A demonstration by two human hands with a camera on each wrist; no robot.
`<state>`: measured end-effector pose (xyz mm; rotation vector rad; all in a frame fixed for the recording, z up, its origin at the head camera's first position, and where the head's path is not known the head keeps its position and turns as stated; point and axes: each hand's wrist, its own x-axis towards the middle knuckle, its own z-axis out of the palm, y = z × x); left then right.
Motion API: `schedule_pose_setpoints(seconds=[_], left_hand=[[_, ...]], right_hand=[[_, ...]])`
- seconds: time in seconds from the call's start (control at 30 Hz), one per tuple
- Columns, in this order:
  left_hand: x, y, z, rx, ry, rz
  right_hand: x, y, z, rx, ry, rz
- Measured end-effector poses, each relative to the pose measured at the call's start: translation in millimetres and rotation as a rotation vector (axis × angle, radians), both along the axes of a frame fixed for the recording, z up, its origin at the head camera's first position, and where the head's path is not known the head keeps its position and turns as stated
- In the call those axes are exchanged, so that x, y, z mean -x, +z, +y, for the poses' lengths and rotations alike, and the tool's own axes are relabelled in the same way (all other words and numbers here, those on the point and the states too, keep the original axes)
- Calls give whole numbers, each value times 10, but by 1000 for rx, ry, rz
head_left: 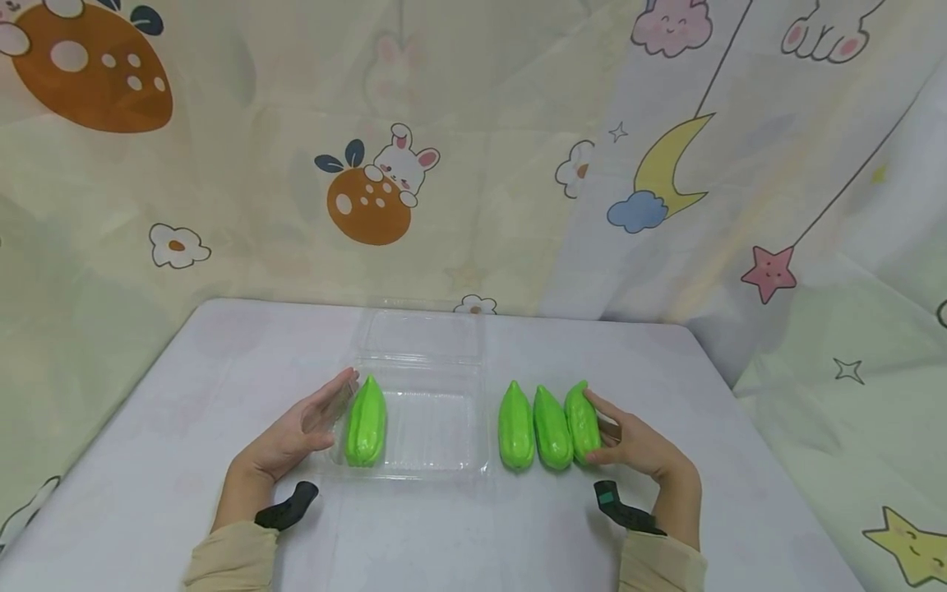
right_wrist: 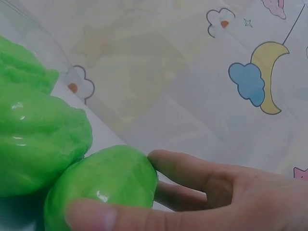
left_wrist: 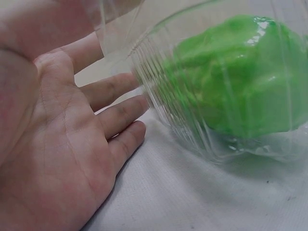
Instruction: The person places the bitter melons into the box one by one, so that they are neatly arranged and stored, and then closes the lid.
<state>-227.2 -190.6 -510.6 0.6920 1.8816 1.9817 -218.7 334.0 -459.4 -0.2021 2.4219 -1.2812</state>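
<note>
A clear plastic clamshell box (head_left: 436, 473) lies on the table with its lid folded back, and a green ridged gourd (head_left: 366, 423) is inside at its left. Against the box's left wall rest the fingertips of my left hand (head_left: 296, 432), palm facing it, fingers mostly straight. The left wrist view shows that gourd (left_wrist: 236, 77) through the clear wall. Right of the box, three similar gourds stand in a row: a left one (head_left: 515, 427), a middle one (head_left: 552, 429) and a right one (head_left: 581, 421). My right hand (head_left: 644, 444) holds the right gourd between thumb and fingers.
The white table (head_left: 244, 362) has a cartoon-print cloth (head_left: 473, 164) hanging behind it and along the sides. A dark wrist mount (head_left: 287, 506) sits on the left wrist, another dark mount (head_left: 629, 511) on the right. The raised lid (head_left: 422, 333) lies toward the back edge.
</note>
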Motion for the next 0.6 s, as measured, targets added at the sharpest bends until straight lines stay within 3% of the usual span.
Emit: schedule_pose_setpoints(seconds=[0.23,0.6], left_hand=[[4,3,-3,-39,-24,15],[-5,21,-3,6,-2,-9]], right_hand=[[2,16,-5,-20,-13,1],[-17,46,10,-33,11,12]])
